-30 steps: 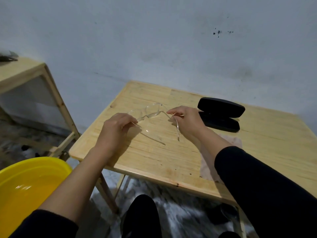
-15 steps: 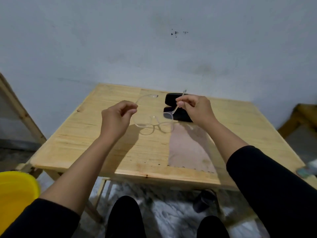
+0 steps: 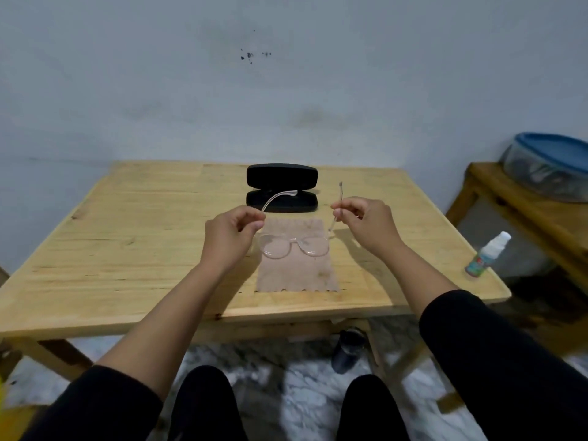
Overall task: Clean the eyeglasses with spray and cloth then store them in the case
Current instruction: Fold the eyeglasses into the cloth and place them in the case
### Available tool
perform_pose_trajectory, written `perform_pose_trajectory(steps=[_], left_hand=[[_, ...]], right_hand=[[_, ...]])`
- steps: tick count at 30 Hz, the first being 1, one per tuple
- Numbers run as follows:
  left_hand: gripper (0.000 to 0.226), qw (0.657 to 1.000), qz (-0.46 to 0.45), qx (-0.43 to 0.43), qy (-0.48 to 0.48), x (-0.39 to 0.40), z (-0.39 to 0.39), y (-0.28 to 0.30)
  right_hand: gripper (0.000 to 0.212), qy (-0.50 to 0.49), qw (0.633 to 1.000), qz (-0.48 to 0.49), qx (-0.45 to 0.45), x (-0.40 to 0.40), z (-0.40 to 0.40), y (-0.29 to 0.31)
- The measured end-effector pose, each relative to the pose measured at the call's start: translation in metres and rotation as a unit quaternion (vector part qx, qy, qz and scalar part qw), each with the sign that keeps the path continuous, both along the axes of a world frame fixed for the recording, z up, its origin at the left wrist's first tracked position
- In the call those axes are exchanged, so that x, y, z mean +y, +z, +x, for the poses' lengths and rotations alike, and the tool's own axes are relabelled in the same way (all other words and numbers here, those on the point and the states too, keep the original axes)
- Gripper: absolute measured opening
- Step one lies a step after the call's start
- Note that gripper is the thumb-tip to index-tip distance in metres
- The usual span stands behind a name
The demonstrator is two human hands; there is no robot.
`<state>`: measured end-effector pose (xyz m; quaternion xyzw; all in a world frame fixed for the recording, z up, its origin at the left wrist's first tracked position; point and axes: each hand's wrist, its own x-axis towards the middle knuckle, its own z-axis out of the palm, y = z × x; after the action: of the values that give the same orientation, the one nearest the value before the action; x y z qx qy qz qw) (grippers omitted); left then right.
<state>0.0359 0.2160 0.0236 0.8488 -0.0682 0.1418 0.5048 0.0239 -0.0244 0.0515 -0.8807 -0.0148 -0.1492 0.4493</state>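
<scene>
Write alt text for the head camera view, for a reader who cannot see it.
Two bare hands hold clear-framed eyeglasses by the arms, left hand and right hand, lenses hanging just above a tan cloth on a wooden table. An open black case lies behind the cloth; a small spray bottle stands at the table's right edge.

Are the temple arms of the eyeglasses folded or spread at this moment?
Spread. The eyeglasses hang lenses-down over the cloth, the left hand and right hand each pinching one arm, held apart.
</scene>
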Motion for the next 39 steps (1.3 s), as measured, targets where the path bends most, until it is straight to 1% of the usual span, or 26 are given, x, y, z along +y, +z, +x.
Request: perform_pose_trajectory(steps=[5, 11, 13, 17, 19, 21, 23, 26, 27, 29, 31, 33, 35, 37, 39], left_hand=[[0.012, 1.000, 0.006, 0.017, -0.007, -0.005, -0.005, -0.005], [0.013, 1.000, 0.017, 0.020, -0.011, -0.005, -0.010, -0.007], [0.015, 1.000, 0.017, 0.021, -0.009, -0.004, -0.011, -0.006], [0.025, 1.000, 0.012, 0.015, -0.002, 0.000, -0.015, -0.004], [0.026, 1.000, 0.013, 0.012, 0.014, 0.005, -0.019, -0.003], [0.023, 0.999, 0.038, 0.001, 0.014, 0.011, -0.028, -0.001], [0.023, 0.997, 0.074, 0.017, -0.026, 0.017, -0.041, 0.000], [0.026, 0.978, 0.160, 0.078, -0.113, 0.023, -0.055, -0.004], [0.028, 0.968, 0.195, 0.088, -0.132, 0.025, -0.057, -0.006], [0.029, 0.955, 0.243, 0.080, -0.150, 0.024, -0.059, -0.009], [0.023, 0.954, 0.256, 0.059, -0.144, 0.022, -0.061, -0.010], [0.016, 0.955, 0.261, 0.042, -0.135, 0.019, -0.063, -0.011], [0.011, 0.957, 0.264, 0.032, -0.120, 0.017, -0.063, -0.014], [0.008, 0.963, 0.253, 0.027, -0.086, 0.017, -0.060, -0.015], [0.006, 0.971, 0.234, 0.019, -0.053, 0.016, -0.055, -0.014]], right_hand=[[0.013, -0.004, 1.000, 0.001, 0.013, -0.003, -0.003, -0.010], [0.014, -0.005, 1.000, 0.003, 0.006, -0.003, -0.005, -0.014], [0.017, -0.001, 1.000, 0.008, 0.012, -0.003, -0.007, -0.014], [0.035, -0.010, 0.999, 0.021, 0.032, -0.003, -0.012, -0.016], [0.032, -0.037, 0.999, 0.019, 0.034, -0.003, -0.020, -0.018], [0.023, -0.041, 0.998, 0.017, 0.051, -0.003, -0.033, -0.020], [0.019, -0.001, 0.996, 0.008, 0.093, -0.004, -0.048, -0.023], [0.027, 0.076, 0.981, -0.088, 0.154, -0.007, -0.062, -0.027], [0.030, 0.092, 0.977, -0.109, 0.162, -0.007, -0.063, -0.027], [0.031, 0.109, 0.972, -0.143, 0.154, -0.004, -0.065, -0.026], [0.025, 0.110, 0.970, -0.169, 0.135, 0.001, -0.065, -0.027], [0.015, 0.099, 0.973, -0.169, 0.125, 0.006, -0.065, -0.028], [0.011, 0.086, 0.975, -0.167, 0.122, 0.008, -0.063, -0.029], [0.010, 0.071, 0.979, -0.144, 0.127, 0.010, -0.060, -0.027], [0.009, 0.042, 0.987, -0.082, 0.135, 0.011, -0.055, -0.025]])
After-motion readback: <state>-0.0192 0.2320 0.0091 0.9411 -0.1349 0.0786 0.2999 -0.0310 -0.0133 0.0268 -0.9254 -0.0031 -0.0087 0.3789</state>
